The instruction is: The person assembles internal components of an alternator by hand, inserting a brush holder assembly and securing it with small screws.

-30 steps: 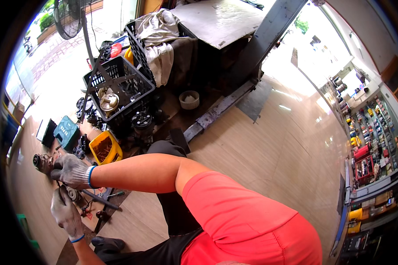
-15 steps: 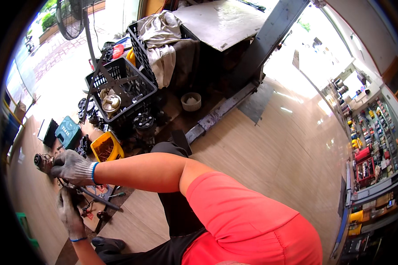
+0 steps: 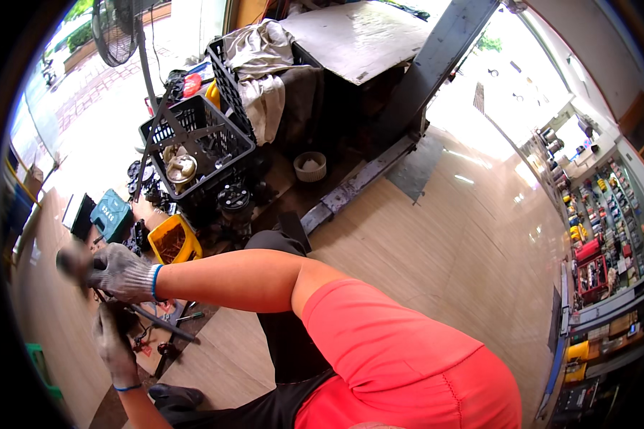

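Both my hands wear grey-and-white knit gloves and work close together at the far left. My right hand (image 3: 127, 272) has its fingers curled at a round, dark metal part (image 3: 73, 262), which is smeared by motion. Just below it, my left hand (image 3: 114, 344) is closed around something dark that I cannot make out. A long dark bar (image 3: 166, 322) slants away to the lower right from between the hands. Whether either hand touches that bar is hidden. Beneath them lies a cardboard sheet (image 3: 147, 360) with small dark parts and a screwdriver (image 3: 191, 316) on it.
Beyond my hands are a yellow bin (image 3: 181, 243) of rusty-brown small pieces, a teal tool case (image 3: 111, 214) and a black crate (image 3: 229, 154) of parts. A grey lift post (image 3: 436, 61) and its arm (image 3: 358, 182) stand ahead. A green stool (image 3: 39, 361) is at left.
The round metal part has gone from fairly sharp to blurred beside my right hand. My right hand has shifted very slightly; the left stays put.
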`<action>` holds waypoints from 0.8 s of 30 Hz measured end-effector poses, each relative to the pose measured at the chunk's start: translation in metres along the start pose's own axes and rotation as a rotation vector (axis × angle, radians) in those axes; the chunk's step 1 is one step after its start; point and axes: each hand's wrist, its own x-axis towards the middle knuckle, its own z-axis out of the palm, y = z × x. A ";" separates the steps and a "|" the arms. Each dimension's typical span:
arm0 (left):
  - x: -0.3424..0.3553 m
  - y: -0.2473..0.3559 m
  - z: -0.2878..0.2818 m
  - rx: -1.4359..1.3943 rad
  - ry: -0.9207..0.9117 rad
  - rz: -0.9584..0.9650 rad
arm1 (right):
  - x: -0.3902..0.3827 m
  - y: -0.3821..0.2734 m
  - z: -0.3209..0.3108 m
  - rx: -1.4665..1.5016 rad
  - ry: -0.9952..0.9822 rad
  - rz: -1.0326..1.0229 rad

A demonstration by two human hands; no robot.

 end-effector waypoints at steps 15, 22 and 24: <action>0.002 0.001 0.001 -0.181 0.096 -0.205 | -0.008 -0.017 -0.002 -0.211 0.006 0.014; 0.000 0.001 0.006 0.731 0.256 0.188 | -0.010 0.008 0.000 -0.163 -0.054 0.088; -0.003 -0.004 0.008 0.698 0.267 0.249 | -0.013 0.002 -0.004 -0.190 -0.092 0.086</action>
